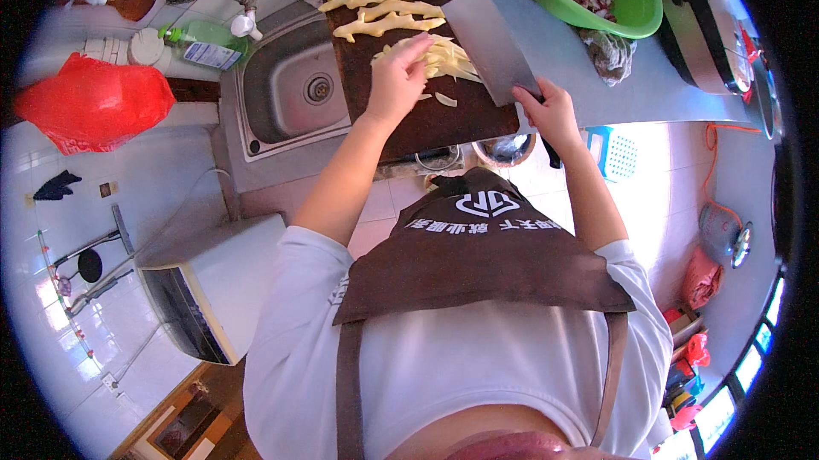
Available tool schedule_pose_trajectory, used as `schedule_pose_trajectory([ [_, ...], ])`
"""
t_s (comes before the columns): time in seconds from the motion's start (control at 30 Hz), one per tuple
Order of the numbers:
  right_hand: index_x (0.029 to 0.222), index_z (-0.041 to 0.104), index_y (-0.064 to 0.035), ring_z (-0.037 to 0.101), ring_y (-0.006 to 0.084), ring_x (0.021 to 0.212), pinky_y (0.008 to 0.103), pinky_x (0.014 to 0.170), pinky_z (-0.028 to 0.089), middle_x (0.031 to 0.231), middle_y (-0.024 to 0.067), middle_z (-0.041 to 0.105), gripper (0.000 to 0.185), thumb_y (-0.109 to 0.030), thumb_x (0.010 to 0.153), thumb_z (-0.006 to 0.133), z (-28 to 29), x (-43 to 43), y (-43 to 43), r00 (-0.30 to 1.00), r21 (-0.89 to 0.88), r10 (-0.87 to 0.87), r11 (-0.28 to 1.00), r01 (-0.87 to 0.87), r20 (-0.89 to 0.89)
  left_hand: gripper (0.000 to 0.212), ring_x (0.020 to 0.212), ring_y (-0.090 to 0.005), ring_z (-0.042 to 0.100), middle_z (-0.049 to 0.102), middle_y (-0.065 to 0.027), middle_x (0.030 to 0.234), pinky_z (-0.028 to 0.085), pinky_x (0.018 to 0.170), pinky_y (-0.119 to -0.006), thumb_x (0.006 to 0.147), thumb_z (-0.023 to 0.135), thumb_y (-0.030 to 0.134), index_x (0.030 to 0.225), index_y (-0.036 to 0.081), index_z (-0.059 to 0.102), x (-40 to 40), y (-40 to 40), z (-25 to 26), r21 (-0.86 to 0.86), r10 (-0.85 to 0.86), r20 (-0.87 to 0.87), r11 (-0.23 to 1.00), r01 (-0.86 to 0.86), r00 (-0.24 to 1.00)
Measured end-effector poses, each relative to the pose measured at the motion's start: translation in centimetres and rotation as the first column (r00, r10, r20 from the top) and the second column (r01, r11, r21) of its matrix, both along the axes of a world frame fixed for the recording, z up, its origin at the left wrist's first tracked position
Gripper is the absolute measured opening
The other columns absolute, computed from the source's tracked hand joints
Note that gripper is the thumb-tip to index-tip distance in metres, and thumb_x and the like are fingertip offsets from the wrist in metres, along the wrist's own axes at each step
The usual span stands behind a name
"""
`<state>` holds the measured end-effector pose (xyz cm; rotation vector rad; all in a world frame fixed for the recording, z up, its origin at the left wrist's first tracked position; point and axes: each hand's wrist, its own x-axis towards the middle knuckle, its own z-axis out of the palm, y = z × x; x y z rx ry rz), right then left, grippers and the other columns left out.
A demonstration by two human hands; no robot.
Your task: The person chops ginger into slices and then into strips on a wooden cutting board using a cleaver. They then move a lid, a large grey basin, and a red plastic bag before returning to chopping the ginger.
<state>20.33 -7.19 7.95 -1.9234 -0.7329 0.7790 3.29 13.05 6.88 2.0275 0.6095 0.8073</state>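
Observation:
My right hand [553,113] grips the dark handle of a broad cleaver [492,44]. Its blade slants over the right side of a dark brown cutting board [441,118]. My left hand [398,79] is at a pile of pale yellow slices [448,58], fingers stretched forward; whether it pinches any is hidden. Two loose slices, one of them a curved slice [446,100], lie nearer me on the board. Several knobbly pieces like peeled ginger root [390,17] lie across its far end.
Left of the board is a steel sink [301,89], partly covered by it. A green bowl of cut raw meat [630,6] stands right, beside a crumpled cloth [608,54]. A dish soap bottle [211,44] and red plastic bag [96,105] sit beyond the sink.

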Motion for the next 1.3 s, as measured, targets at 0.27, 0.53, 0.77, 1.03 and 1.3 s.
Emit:
schedule_pose_trajectory([
  [0.27, 0.073, 0.055, 0.0006, 0.047, 0.0084, 0.050, 0.0259, 0.046, 0.039, 0.057, 0.0011, 0.053, 0.026, -0.021, 0.083, 0.067, 0.3, 0.1, -4.6, 0.997, -0.066, -0.079, 0.995, 0.080, 0.015, 0.034, 0.096, -0.0261, 0.055, 0.064, -0.0077, 0.096, 0.046, 0.082, -0.037, 0.068, 0.072, 0.013, 0.099, 0.007, 0.061, 1.6, 9.0, -0.1, 0.616, 0.296, -0.568, 0.772, 0.158, 0.767],
  [0.53, 0.076, 0.056, 0.0030, 0.048, 0.0094, 0.052, 0.0284, 0.049, 0.040, 0.055, 0.0077, 0.053, 0.028, -0.022, 0.083, 0.066, 0.1, 0.6, -6.0, 0.998, -0.074, -0.041, 0.996, 0.045, 0.053, 0.028, 0.092, -0.0275, 0.056, 0.064, -0.0081, 0.087, 0.045, 0.083, -0.041, 0.064, 0.072, 0.025, 0.087, 0.010, 0.069, 0.8, 9.1, 2.9, 0.626, 0.325, -0.637, 0.748, 0.222, 0.699],
  [0.77, 0.077, 0.059, 0.0003, 0.058, 0.0350, 0.059, 0.0384, 0.055, 0.045, 0.066, 0.0189, 0.060, 0.030, -0.028, 0.082, 0.065, 1.7, 2.0, -2.3, 0.853, -0.125, 0.362, 0.932, -0.341, 0.376, 0.024, 0.071, -0.0282, 0.060, 0.063, -0.0113, 0.077, 0.048, 0.064, -0.037, 0.074, 0.067, 0.021, 0.087, 0.002, 0.063, -8.7, 5.8, 8.3, 0.435, 0.394, -0.273, 0.864, -0.253, 0.878],
  [1.03, 0.086, 0.062, -0.0052, 0.061, 0.0369, 0.076, 0.0461, 0.070, 0.049, 0.077, 0.0185, 0.063, 0.027, -0.032, 0.084, 0.057, 1.9, -2.5, 6.8, 0.441, -0.347, 0.775, 0.609, -0.714, 0.452, 0.054, 0.056, -0.0111, 0.056, 0.062, -0.0094, 0.075, 0.046, 0.046, -0.025, 0.079, 0.068, 0.010, 0.126, 0.007, 0.041, -14.3, -7.5, 6.3, -0.544, 0.516, -0.233, 0.633, -0.551, 0.824],
  [1.3, 0.090, 0.063, -0.0019, 0.062, 0.0384, 0.081, 0.0466, 0.074, 0.049, 0.083, 0.0224, 0.063, 0.027, -0.027, 0.086, 0.054, 1.5, -3.2, 8.1, 0.493, -0.324, 0.737, 0.658, -0.680, 0.462, 0.071, 0.070, -0.0129, 0.058, 0.060, -0.0081, 0.089, 0.050, 0.060, -0.026, 0.071, 0.072, 0.003, 0.133, 0.006, 0.039, -6.7, -15.2, -4.7, -0.379, 0.549, -0.135, 0.740, -0.555, 0.825],
])
